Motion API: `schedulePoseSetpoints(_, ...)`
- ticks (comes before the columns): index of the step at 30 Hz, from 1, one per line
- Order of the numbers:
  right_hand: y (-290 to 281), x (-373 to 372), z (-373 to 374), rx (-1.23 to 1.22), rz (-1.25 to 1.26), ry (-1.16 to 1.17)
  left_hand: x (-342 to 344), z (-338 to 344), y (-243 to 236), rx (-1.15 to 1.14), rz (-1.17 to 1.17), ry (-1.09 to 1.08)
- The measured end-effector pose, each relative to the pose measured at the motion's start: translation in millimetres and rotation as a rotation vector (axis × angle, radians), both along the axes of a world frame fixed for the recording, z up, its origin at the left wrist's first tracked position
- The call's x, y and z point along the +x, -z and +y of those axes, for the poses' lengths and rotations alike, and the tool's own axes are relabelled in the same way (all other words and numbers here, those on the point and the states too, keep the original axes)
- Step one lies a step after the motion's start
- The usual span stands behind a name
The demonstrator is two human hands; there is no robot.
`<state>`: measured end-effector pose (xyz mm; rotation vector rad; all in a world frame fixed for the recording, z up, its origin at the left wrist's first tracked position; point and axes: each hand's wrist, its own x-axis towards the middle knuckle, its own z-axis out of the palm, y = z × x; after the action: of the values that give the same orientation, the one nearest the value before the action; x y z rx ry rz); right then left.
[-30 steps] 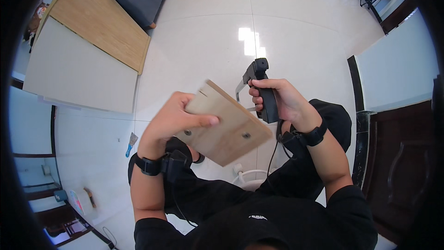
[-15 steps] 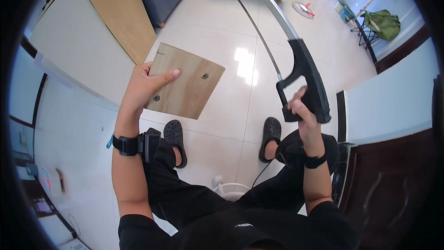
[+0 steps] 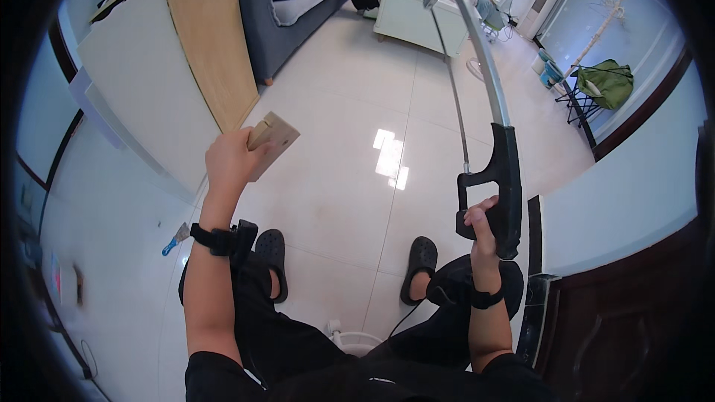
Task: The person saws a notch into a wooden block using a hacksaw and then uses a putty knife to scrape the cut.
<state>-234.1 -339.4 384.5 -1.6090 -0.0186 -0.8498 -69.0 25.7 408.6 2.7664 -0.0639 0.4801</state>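
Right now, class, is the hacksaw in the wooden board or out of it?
Out: the right hand holds the hacksaw apart from the wooden board in the left hand, with floor showing between them.

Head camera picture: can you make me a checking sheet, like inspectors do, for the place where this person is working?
Surface: pale, shiny tile floor, with light reflecting off it.
Things in use: wooden board, tilted, seen at a slant; saw, frame end pointing away from the person.
Clutter: blue-handled scraper on the floor, to the left.
Hands: left hand grips the board; right hand holds the saw's black handle.
Cables: dark cord by the right leg; its ends are unclear.
Surroundings: grey sofa, white table, someone seated beside it, green folding chair.
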Motion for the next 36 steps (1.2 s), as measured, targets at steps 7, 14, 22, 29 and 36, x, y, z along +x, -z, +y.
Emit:
schedulePoseSetpoints(7, -21.6, 0.3, 10.6, 0.138, 0.239, -0.147, 1.3, -2.9, 17.4, 0.093, 0.002, 0.055)
schedulePoseSetpoints(14, -12.4, 17.3, 17.6, 0.489, 0.453, -0.104, 11.4, -10.0, 33.7, 0.160, -0.020, 0.221)
schedulePoseSetpoints(22, -12.9, 16.8, 6.5, 0.367, 0.336, 0.015, 35.3, -11.6, 53.7, 0.294, 0.137, 0.424)
schedulePoseSetpoints(29, -9.6, 11.7, 4.2, 0.079, 0.361, 0.040, 88.6, 28.2, -5.2, 0.637, -0.033, 0.323)
schedulePoseSetpoints(36, 4.9, 17.9, 13.8, -0.149, 0.475, -0.106, 147.2, 82.8, 111.8, 0.620, 0.132, 0.360)
